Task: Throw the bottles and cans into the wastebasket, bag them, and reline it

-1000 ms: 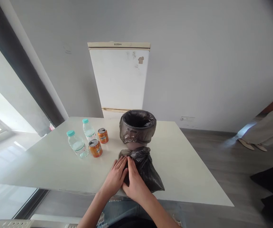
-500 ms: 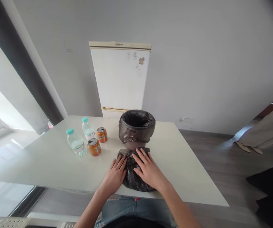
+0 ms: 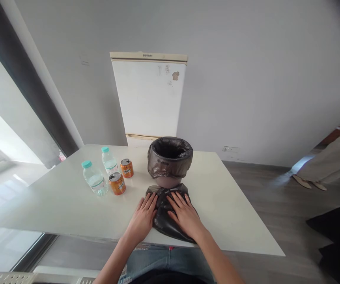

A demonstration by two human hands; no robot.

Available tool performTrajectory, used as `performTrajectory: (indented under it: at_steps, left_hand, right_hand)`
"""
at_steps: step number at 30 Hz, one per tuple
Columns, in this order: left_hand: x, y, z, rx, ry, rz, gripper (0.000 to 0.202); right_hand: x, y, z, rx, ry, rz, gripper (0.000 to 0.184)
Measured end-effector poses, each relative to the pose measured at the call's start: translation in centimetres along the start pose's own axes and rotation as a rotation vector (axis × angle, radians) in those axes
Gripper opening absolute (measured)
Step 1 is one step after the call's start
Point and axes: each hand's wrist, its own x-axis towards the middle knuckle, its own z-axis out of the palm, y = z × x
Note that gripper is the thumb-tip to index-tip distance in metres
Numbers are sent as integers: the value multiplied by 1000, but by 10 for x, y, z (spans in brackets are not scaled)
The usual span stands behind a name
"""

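Note:
A crumpled black plastic bag (image 3: 164,215) lies on the white table (image 3: 69,205) near its front edge. My left hand (image 3: 142,219) rests flat at the bag's left side, fingers stretched out. My right hand (image 3: 184,215) lies flat on top of the bag with its fingers spread. Just behind the bag stands a small bin (image 3: 170,161) lined with another black bag, its mouth open.
Two water bottles (image 3: 94,179) with teal caps and two orange cans (image 3: 117,183) stand left of the bin. A white fridge (image 3: 148,96) stands against the wall behind the table. Someone's legs and shoes (image 3: 309,181) show at the far right on the wooden floor.
My right hand moved from beside the left hand out onto the bag and now presses it flatter. The bag's loose right end has been drawn in. My left hand barely moved.

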Motion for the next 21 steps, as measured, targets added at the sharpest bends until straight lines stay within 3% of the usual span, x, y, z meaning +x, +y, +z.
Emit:
performTrajectory:
  at_steps: [5, 9, 13, 17, 21]
  left_hand:
    - [0, 12, -32, -78, 87, 28, 65]
    - [-2, 20, -49, -72, -15, 221, 64]
    - [-1, 20, -39, -39, -108, 239, 62]
    - [0, 15, -27, -35, -105, 210, 56]
    - [-2, 15, -26, -30, -92, 219, 54]
  right_hand:
    - [-1, 1, 4, -26, 8, -4, 59]
    - [-1, 1, 6, -33, 20, -8, 59]
    - [-1, 1, 7, -47, 48, -15, 58]
    - [-1, 0, 5, -54, 41, -16, 56]
    - [-1, -1, 1, -38, 32, -11, 56]
